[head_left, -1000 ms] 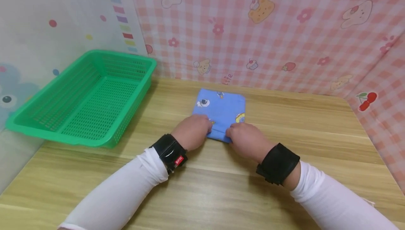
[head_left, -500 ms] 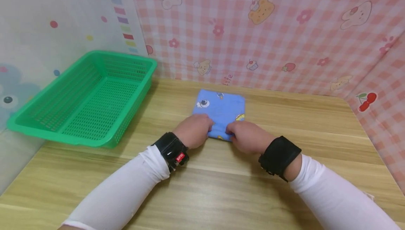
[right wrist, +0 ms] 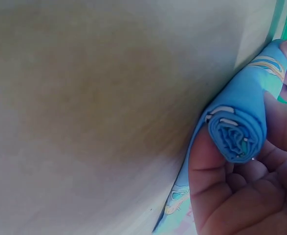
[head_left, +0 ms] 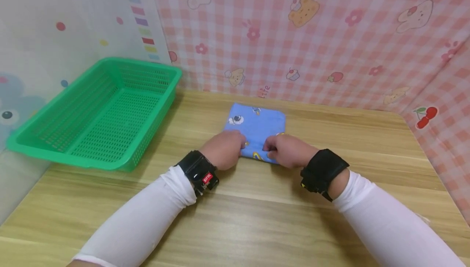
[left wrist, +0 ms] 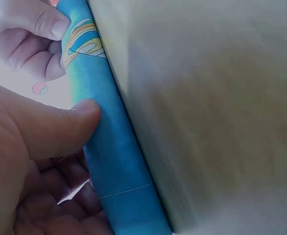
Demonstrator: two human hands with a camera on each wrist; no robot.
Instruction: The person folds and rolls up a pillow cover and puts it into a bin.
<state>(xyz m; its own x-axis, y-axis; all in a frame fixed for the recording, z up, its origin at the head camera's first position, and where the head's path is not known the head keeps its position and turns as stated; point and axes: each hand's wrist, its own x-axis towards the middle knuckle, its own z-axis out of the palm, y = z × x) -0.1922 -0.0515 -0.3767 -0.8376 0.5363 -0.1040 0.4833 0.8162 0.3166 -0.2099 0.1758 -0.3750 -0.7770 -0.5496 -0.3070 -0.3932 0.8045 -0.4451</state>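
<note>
A blue cloth (head_left: 257, 122) with cartoon prints lies on the table, its near edge turned into a tight roll. My left hand (head_left: 225, 148) grips the left part of that roll; the left wrist view has its thumb (left wrist: 60, 128) pressed on the rolled cloth (left wrist: 119, 152) and its fingers curled beside it. At the right end, my right hand (head_left: 291, 150) holds the roll between thumb and fingers. The roll's spiral end (right wrist: 236, 137) faces the right wrist view, one finger (right wrist: 209, 171) curled along it. The far part of the cloth stays flat.
A green plastic basket (head_left: 128, 164) with slotted sides stands at the left of the wooden table (head_left: 235, 218). Behind the cloth rises a pink checked wall (head_left: 257, 54), and another wall panel (head_left: 448, 124) borders the right side.
The near roll has turned away from the person, bringing a yellow print onto its front. Both hands have shifted slightly forward with it, the right one more. The basket has stayed put.
</note>
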